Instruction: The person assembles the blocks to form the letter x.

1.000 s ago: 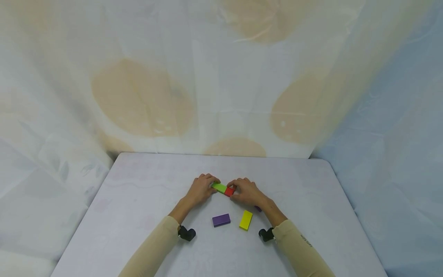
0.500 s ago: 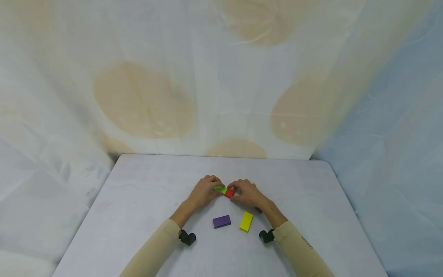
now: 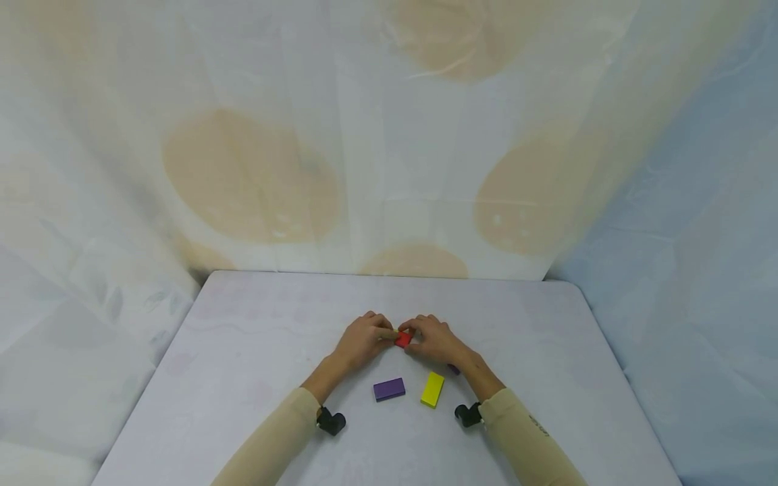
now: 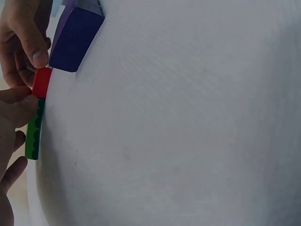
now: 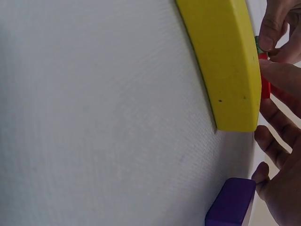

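At the middle of the table both hands meet over two joined blocks. My left hand pinches a green block, which its fingers hide almost wholly in the head view. My right hand pinches a red block that butts against the green one's end. In the left wrist view the red block and the green block form one line, with my thumb across the seam. In the right wrist view the red block peeks out behind a yellow block.
A purple block and the yellow block lie flat just in front of the hands. Another small purple block lies beside my right wrist. The white table is ringed by draped cloth.
The green block lay flat and in plain sight, then tilted up; now my left fingers cover it. My left hand has crept right, closing on the right hand.
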